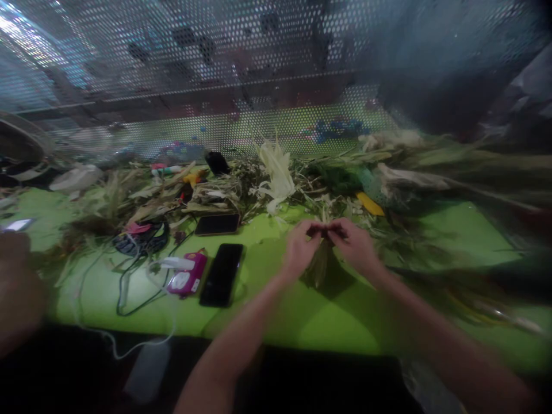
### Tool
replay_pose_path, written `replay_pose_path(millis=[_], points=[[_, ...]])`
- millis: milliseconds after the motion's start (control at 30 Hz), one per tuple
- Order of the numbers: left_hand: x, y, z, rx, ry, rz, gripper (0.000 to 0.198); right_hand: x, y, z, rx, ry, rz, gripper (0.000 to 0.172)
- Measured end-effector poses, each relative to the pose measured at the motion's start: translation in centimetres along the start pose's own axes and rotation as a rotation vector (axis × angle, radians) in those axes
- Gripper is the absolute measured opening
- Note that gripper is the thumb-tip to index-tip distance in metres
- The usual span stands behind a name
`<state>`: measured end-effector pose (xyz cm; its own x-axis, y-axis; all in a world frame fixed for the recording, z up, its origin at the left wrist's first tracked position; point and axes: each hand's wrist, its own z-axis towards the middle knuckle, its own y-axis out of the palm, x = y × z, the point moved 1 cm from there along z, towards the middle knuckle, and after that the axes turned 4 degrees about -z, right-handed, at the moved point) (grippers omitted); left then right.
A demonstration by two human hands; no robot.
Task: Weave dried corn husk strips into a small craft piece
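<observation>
My left hand (pixel 302 246) and my right hand (pixel 351 244) meet above the green tabletop (pixel 267 287). Both are closed, fingertips pinched close together on a bundle of dried corn husk (pixel 318 269). The bundle's pale strands hang below the fingers, and more stick up behind them. Whether a tie runs round its middle is too blurred to tell. Just beyond my left hand stands a pale, spread corn husk piece (pixel 276 172). A yellow-handled object (pixel 370 203) lies past my right hand among the husks.
Two phones (pixel 222 275) and a magenta power strip (pixel 187 275) with cables lie left of my hands. Loose dried husks (pixel 211 195) heap along the back, before a perforated metal screen (pixel 215 132). Another person's arm (pixel 17 293) shows at the far left.
</observation>
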<state>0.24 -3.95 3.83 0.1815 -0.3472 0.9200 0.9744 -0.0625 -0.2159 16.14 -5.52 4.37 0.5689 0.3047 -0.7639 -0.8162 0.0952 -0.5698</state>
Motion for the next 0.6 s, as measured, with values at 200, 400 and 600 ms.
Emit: replay_pose_path(millis=[200,400,600], points=[[-0.24,-0.04,0.15,-0.003,0.054,-0.074,0.012,-0.13,-0.30,0.07,0.001,-0.023,-0.017,0.025],[0.30,-0.16,0.13,0.006,0.033,-0.085,0.009,0.09,-0.52,0.44,-0.028,-0.003,0.003,0.016],[-0.38,0.03,0.17,-0.028,-0.034,-0.126,0.006,0.09,-0.71,0.45,-0.001,0.057,0.042,0.009]])
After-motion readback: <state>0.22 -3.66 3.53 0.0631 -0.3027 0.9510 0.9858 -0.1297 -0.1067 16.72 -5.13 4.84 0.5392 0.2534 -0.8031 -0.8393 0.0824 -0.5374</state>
